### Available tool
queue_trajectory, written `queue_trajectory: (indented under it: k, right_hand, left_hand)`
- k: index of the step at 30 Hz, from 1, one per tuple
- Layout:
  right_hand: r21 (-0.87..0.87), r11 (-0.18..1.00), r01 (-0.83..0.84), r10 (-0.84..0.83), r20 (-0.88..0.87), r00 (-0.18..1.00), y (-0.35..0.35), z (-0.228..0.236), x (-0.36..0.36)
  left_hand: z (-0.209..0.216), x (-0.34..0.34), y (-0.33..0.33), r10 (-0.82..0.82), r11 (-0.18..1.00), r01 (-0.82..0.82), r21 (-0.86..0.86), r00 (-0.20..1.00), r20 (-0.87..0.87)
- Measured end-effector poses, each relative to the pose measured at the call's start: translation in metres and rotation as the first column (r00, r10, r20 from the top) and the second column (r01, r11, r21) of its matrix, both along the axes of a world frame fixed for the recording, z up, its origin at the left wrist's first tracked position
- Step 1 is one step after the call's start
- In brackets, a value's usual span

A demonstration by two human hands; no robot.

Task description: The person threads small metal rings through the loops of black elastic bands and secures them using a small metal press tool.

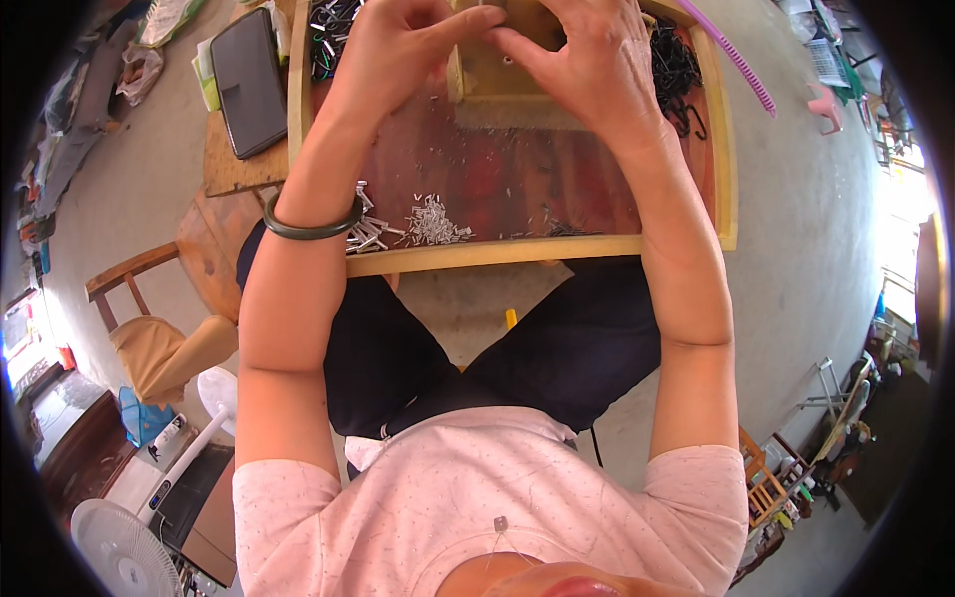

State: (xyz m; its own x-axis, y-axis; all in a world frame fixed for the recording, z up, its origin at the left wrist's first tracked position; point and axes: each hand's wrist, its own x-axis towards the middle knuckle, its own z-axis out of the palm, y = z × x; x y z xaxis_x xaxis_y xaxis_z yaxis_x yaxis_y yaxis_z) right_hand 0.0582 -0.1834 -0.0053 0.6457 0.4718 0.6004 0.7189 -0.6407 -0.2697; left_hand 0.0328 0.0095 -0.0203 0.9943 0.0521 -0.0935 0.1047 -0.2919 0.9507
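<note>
Both hands are at the top edge of the picture, over a wooden-rimmed tray point(497, 255) with a reddish base. My left hand point(403, 40) is closed, its thumb stretched rightward over curled fingers. My right hand point(592, 60) bends inward, its thumb tip almost against the left thumb tip. Whatever lies between the fingertips is too small to make out, and the right fingers are partly cut off. Beneath the hands sits a yellowish block-like fixture point(517, 109). Small silver metal pieces point(434, 221) are heaped near the tray's front, beside longer silver tubes point(368, 231).
Black hooks point(678, 75) pile along the tray's right side; dark wire-like pieces point(333, 35) fill its far left corner. A black phone point(249, 85) lies left of the tray on a wooden surface point(234, 159). A wooden chair point(204, 244) and white fan point(124, 557) stand left.
</note>
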Motion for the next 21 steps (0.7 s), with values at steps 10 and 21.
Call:
queue_trajectory:
  k: [10, 21]
  right_hand:
    - [-0.037, 0.999, -0.014, 0.015, 0.048, 0.999, -0.004, -0.001, 0.000]
    - [0.199, 0.979, -0.029, 0.066, -0.184, 0.981, -0.002, 0.023, 0.017]
  left_hand:
    - [-0.011, 0.002, 0.004, -0.066, 0.978, 0.056, 0.199, 0.997, 0.045]
    - [-0.002, -0.003, -0.007, 0.001, 0.905, -0.028, 0.425, 0.998, 0.065]
